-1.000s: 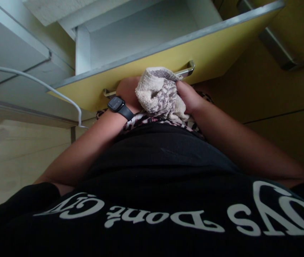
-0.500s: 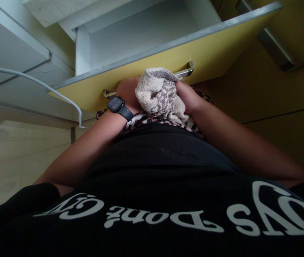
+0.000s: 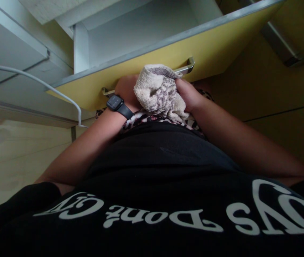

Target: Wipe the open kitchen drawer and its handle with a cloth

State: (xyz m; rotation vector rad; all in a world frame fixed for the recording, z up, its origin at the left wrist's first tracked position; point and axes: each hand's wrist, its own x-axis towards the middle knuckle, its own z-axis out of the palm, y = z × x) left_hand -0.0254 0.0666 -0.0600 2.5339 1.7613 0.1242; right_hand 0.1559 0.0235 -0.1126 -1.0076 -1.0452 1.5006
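Observation:
A crumpled beige and grey cloth [image 3: 158, 91] is bunched between both of my hands, close against my waist. My left hand [image 3: 126, 89], with a black watch on its wrist, presses the cloth from the left; its fingers are hidden behind the cloth. My right hand [image 3: 187, 93] grips the cloth from the right. Just behind the hands is the metal handle [image 3: 187, 67] of an open yellow-fronted drawer [image 3: 216, 50]. The drawer's pale inside shows nothing in it.
A white cable [image 3: 47, 85] runs across the left side and drops below the drawer front. Yellow cabinet fronts with another metal handle [image 3: 288, 53] fill the right. Pale floor lies at lower left. My black shirt covers the lower view.
The hands and cloth have shifted very slightly up and left in the view, as has the drawer; the grip on the cloth looks the same.

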